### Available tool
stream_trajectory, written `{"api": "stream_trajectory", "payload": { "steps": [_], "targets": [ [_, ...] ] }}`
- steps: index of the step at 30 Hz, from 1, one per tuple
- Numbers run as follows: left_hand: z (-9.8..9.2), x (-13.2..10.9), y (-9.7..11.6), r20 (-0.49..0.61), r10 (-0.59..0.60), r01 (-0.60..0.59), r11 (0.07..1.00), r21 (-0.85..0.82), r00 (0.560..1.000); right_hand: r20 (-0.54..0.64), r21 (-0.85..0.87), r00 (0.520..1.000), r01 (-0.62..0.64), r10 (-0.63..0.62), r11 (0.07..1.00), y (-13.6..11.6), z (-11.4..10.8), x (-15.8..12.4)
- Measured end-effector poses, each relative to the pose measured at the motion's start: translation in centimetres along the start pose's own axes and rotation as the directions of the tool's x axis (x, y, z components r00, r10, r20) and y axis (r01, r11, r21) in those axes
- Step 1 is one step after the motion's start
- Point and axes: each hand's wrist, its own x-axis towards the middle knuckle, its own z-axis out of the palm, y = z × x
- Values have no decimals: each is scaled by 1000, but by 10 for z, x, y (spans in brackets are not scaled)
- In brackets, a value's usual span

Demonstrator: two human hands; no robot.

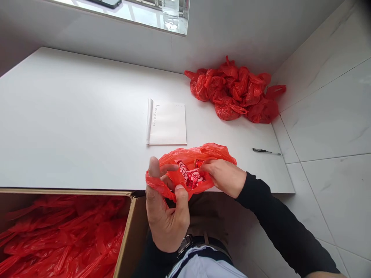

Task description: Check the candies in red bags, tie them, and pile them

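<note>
My left hand (168,212) grips a thin red plastic bag (162,187) by its near left rim, the index finger pushed through a loop of it and the thumb pressing from the front. The bag's mouth is spread wide at the table's front edge. Inside lie a few red-and-white printed wrapped packets (194,177), which look like sweets. My right hand (222,173) reaches into the bag from the right, fingers bent together around a small red wrapped packet (198,163) at their tips. Part of those fingers is hidden.
Several filled, knotted red bags (232,92) are heaped at the table's back right. A notepad (168,125) lies mid-table, and a pen (266,151) lies near the right edge. Front left, a cardboard box (127,227) holds many red bags. A glass (171,15) stands on the sill.
</note>
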Motion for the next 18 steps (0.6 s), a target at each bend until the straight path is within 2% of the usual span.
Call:
{"api": "stream_trajectory", "payload": {
  "steps": [6, 9, 12, 16, 18],
  "targets": [
    [3, -6, -2, 99, 25, -31, 998, 62, 995, -13, -74, 989, -145, 145, 987, -1, 4, 42],
    [5, -7, -1, 105, -29, 21, 997, 79, 994, -45, -90, 987, -159, 155, 983, 3, 5, 54],
    [6, -7, 0, 91, -100, 95, 994, 60, 991, -91, -63, 989, -126, 120, 990, 9, 2, 52],
    [5, -4, 0, 54, -158, 155, 986, 60, 986, -211, -3, 971, -120, 117, 993, 13, -4, 36],
    [5, -1, 0, 49, -175, 172, 983, 58, 983, -318, 134, 940, -84, 123, 987, 13, -8, 25]
  ]
}}
